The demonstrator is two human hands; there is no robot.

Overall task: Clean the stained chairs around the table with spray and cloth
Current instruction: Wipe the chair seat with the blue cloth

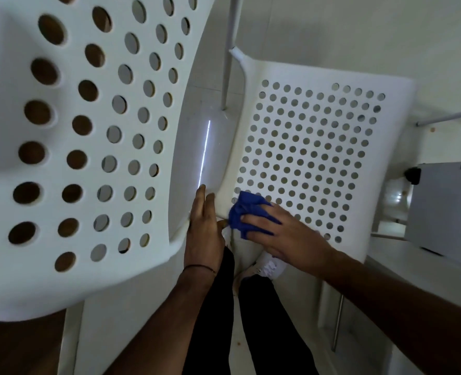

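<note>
A white plastic chair fills the view: its perforated backrest [89, 131] is close at the left and its perforated seat [318, 147] lies at the right. My right hand [283, 236] presses a crumpled blue cloth [247, 212] onto the seat's near left corner, fingers spread over it. My left hand [203, 234] rests with straight fingers against the backrest's lower edge, where it meets the seat. No spray bottle is in view.
A thin metal chair leg [228, 55] runs up the middle over the pale floor. A grey box-like object [445, 209] sits at the right edge. My dark trouser legs [264, 334] and a white shoe [267, 267] are below the seat.
</note>
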